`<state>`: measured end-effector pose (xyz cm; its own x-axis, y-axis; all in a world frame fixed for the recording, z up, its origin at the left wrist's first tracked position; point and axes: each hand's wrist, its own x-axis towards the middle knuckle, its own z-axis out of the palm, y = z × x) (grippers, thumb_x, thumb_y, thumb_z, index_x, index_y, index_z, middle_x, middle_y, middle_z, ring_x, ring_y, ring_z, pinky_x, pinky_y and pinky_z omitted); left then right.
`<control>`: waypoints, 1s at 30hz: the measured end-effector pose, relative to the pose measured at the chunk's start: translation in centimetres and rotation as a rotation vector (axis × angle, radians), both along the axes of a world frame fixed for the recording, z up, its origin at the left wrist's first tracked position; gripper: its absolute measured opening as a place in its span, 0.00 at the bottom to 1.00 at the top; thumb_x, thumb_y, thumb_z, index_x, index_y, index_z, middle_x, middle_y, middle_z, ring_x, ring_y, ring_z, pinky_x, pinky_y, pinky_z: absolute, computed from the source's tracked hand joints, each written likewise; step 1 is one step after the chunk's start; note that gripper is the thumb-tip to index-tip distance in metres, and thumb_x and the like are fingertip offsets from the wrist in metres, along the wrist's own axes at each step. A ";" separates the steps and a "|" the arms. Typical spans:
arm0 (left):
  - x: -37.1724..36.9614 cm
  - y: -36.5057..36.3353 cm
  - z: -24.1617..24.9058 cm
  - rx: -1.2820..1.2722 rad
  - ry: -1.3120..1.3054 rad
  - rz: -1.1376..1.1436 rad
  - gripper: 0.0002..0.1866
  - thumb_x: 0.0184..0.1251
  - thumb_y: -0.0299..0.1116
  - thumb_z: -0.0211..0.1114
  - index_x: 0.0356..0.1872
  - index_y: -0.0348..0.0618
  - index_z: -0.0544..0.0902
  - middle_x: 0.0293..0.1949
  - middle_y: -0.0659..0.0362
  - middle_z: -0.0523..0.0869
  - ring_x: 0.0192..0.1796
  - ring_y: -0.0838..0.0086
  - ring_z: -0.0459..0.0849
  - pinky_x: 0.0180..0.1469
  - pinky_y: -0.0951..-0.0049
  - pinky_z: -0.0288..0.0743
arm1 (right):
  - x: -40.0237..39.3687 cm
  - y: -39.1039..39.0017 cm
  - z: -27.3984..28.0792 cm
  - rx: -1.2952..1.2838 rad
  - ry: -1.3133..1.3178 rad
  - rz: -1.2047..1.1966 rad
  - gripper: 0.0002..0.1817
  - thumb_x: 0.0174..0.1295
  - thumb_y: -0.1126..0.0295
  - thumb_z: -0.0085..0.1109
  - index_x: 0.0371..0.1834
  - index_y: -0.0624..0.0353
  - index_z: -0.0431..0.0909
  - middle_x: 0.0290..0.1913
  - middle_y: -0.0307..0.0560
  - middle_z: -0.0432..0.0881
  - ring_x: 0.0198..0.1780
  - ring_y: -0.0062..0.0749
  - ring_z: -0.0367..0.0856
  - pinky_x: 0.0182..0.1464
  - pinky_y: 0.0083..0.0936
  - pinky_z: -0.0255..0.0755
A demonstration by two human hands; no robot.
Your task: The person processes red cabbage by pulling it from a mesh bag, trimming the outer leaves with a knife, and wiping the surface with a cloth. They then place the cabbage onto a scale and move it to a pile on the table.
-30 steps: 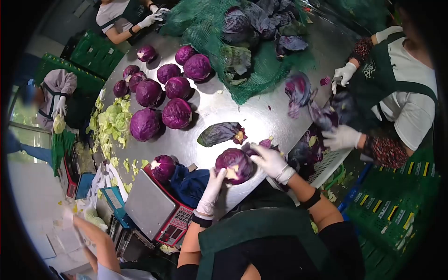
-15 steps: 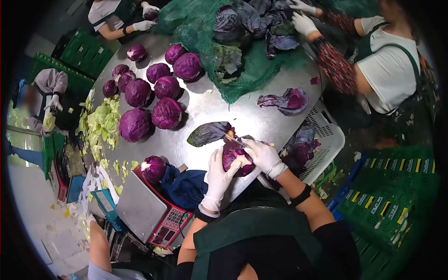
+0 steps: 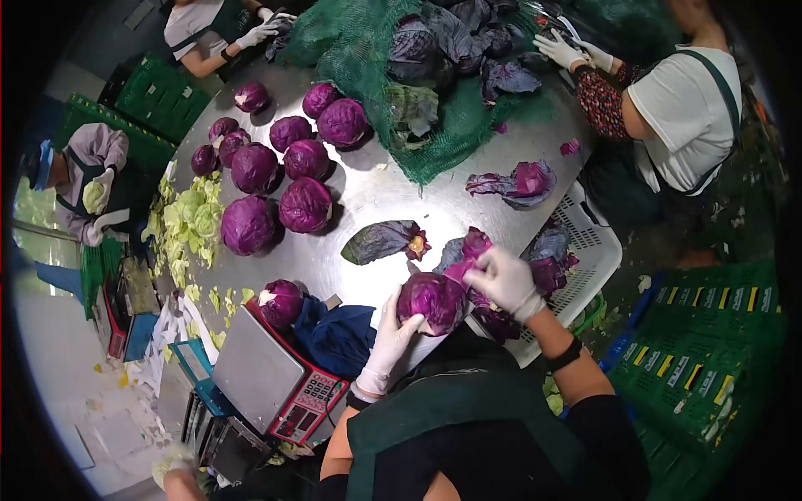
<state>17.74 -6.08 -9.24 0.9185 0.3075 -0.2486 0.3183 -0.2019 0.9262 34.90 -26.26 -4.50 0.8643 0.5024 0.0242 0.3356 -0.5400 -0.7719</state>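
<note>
My left hand (image 3: pixel 393 338), in a white glove, cups the near side of a red cabbage head (image 3: pixel 430 302) that rests at the near edge of the steel table (image 3: pixel 376 188). My right hand (image 3: pixel 505 280), also gloved, grips loose purple outer leaves (image 3: pixel 468 255) that are pulled up and away from that head. A cut-off leaf with a stem piece (image 3: pixel 386 240) lies just beyond on the table.
Several trimmed red cabbages (image 3: pixel 276 179) sit at the far left beside green leaf scraps (image 3: pixel 188 221). A green net sack (image 3: pixel 418 75) holds untrimmed heads. A white crate (image 3: pixel 585 250) of leaves stands right; a scale (image 3: pixel 271 376) near left. Other gloved people work around the table.
My right hand has moved from the top of the cabbage out to the right, peeling leaves off. My left hand slid lower beneath the head. The person at right reached toward the sack.
</note>
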 end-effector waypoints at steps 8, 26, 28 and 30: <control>2.4 -2.5 2.1 0.337 -0.110 0.056 0.46 0.53 0.45 0.72 0.66 0.31 0.57 0.65 0.34 0.59 0.68 0.46 0.59 0.69 0.59 0.55 | -5.5 0.9 -1.5 0.060 0.210 0.066 0.25 0.46 0.57 0.69 0.40 0.59 0.68 0.30 0.49 0.80 0.33 0.43 0.83 0.36 0.36 0.76; 2.5 -4.4 3.0 0.598 -0.049 0.032 0.56 0.43 0.46 0.77 0.67 0.29 0.51 0.64 0.35 0.57 0.67 0.43 0.57 0.68 0.53 0.54 | -5.1 0.0 -3.6 -0.001 0.301 0.104 0.15 0.54 0.58 0.60 0.26 0.60 0.73 0.22 0.53 0.79 0.24 0.50 0.79 0.30 0.37 0.74; 2.0 -3.7 2.2 0.492 -0.068 0.058 0.56 0.44 0.45 0.77 0.67 0.29 0.49 0.65 0.35 0.56 0.67 0.43 0.57 0.68 0.53 0.53 | -4.8 -1.2 -6.0 0.176 0.876 0.029 0.14 0.55 0.60 0.59 0.26 0.60 0.73 0.21 0.52 0.78 0.23 0.47 0.79 0.30 0.36 0.74; 2.1 -3.9 2.6 0.482 -0.050 0.080 0.55 0.45 0.44 0.76 0.67 0.29 0.50 0.65 0.35 0.56 0.66 0.43 0.57 0.67 0.53 0.53 | -4.6 -1.6 -6.4 0.221 0.929 0.061 0.14 0.55 0.60 0.59 0.24 0.60 0.74 0.20 0.49 0.78 0.21 0.39 0.79 0.28 0.32 0.73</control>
